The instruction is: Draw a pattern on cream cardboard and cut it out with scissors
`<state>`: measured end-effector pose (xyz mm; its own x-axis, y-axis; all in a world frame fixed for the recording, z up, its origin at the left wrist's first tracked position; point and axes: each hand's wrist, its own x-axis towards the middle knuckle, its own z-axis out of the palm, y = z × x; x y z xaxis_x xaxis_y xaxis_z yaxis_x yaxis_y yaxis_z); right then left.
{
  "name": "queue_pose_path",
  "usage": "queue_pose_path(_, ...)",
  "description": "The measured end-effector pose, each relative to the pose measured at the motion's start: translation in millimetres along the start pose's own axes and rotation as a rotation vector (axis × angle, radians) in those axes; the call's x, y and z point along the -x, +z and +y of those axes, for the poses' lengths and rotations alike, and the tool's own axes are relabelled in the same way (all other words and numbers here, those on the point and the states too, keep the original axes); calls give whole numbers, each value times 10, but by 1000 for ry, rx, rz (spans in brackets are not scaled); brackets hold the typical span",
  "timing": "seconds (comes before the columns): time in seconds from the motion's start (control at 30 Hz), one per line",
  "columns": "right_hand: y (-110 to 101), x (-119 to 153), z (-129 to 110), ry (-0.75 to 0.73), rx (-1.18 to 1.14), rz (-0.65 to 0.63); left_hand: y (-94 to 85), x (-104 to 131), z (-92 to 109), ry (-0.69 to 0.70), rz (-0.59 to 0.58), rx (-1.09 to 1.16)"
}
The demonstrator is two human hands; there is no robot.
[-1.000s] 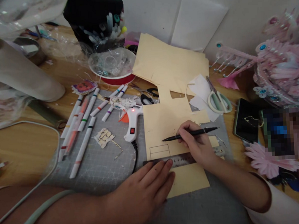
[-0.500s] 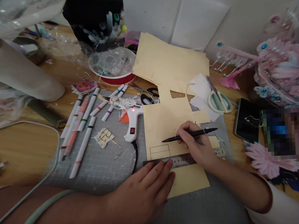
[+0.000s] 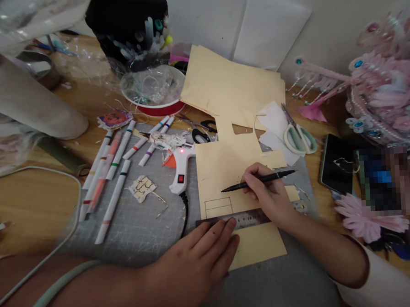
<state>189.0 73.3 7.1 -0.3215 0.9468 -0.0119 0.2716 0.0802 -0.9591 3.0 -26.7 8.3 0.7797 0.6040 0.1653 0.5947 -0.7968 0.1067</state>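
grey mat (image 3: 149,229) bears cream card (image 3: 226,164) — notched, black-lined.

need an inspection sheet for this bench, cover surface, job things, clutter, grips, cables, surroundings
surface: grey cutting mat with pale grid lines, on a wooden table
job's things: yellow card bearing a drawn rectangle split by a line; metal ruler across the card; black pen
clutter: white markers, glue gun with red light lit, green-handled scissors, phone
grips: left hand flat on the ruler; right hand holds the pen, tip contact unclear
cables: black cord from the glue gun; white cable curving at image left
surroundings: pale wall behind; pink ornaments at right
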Motion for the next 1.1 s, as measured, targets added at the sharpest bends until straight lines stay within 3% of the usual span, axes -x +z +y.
queue_pose_path(1.1,6,16,-28,-31,13,-10,20,6,-5,11,32,-13)
